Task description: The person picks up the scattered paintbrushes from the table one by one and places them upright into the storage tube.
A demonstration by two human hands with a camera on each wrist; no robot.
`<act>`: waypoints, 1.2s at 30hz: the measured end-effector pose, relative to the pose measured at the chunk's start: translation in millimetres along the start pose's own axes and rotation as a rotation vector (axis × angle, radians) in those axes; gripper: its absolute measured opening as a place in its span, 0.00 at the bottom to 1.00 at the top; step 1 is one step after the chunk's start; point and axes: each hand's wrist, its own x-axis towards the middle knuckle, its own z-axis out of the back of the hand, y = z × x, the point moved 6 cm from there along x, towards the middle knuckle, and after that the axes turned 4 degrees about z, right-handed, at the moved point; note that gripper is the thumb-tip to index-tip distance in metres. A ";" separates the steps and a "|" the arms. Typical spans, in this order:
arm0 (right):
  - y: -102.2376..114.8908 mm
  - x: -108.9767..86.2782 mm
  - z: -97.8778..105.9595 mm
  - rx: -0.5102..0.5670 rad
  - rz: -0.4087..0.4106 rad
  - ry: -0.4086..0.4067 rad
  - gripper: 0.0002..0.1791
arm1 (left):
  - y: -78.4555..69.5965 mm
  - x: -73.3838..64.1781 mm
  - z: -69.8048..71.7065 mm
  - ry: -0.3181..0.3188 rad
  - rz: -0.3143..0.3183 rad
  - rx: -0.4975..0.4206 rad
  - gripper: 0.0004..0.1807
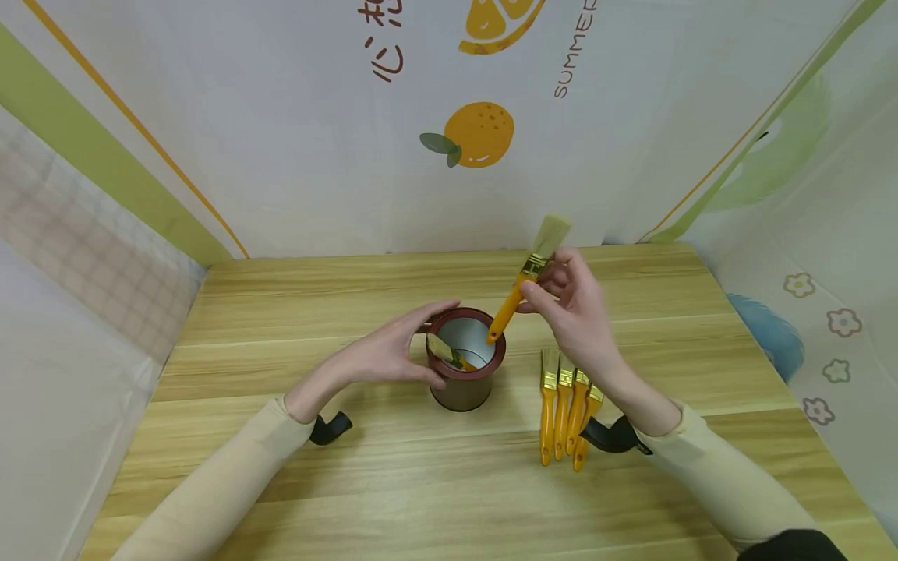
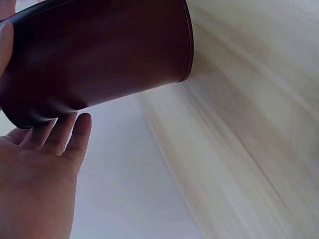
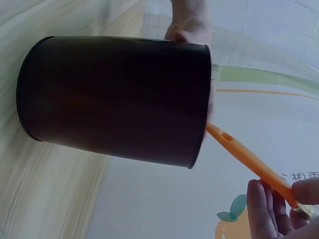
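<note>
A dark red-brown can point(image 1: 461, 396) with a pale inside stands upright on the table. My left hand point(image 1: 384, 352) holds it round the left side near the rim, thumb in front and fingers behind. Inside the can a paintbrush point(image 1: 443, 351) leans with its bristles up at the left rim. Over the can's right rim, my right hand point(image 1: 584, 315) pinches another paintbrush point(image 1: 507, 312) near its metal band. Its bristles point up, and the tip of its orange handle overlaps the can's mouth. In the right wrist view that handle point(image 3: 249, 159) slants up to the can's rim.
Several paintbrushes point(image 1: 563, 405) lie side by side to the right of the can, bristles away from me, under my right forearm. Behind the wooden table point(image 1: 449, 483) hangs a white curtain point(image 1: 309, 156) with fruit prints, and more cloth covers both sides.
</note>
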 end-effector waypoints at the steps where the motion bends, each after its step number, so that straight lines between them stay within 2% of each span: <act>1: -0.8 0.2 -1.8 -0.003 0.001 0.008 0.12 | -0.1 0.0 0.2 -0.002 -0.002 -0.002 0.61; 10: -9.9 -1.2 -13.0 -0.113 -0.013 0.079 0.15 | -0.4 -0.7 1.5 -0.018 -0.012 0.000 0.62; 18: -15.9 -4.6 -17.7 -0.319 -0.002 0.135 0.15 | 2.2 0.6 1.1 -0.026 -0.008 -0.019 0.62; 36: -28.6 -7.7 -29.3 -0.404 0.027 0.208 0.10 | 2.9 3.2 -0.6 -0.024 -0.019 -0.032 0.59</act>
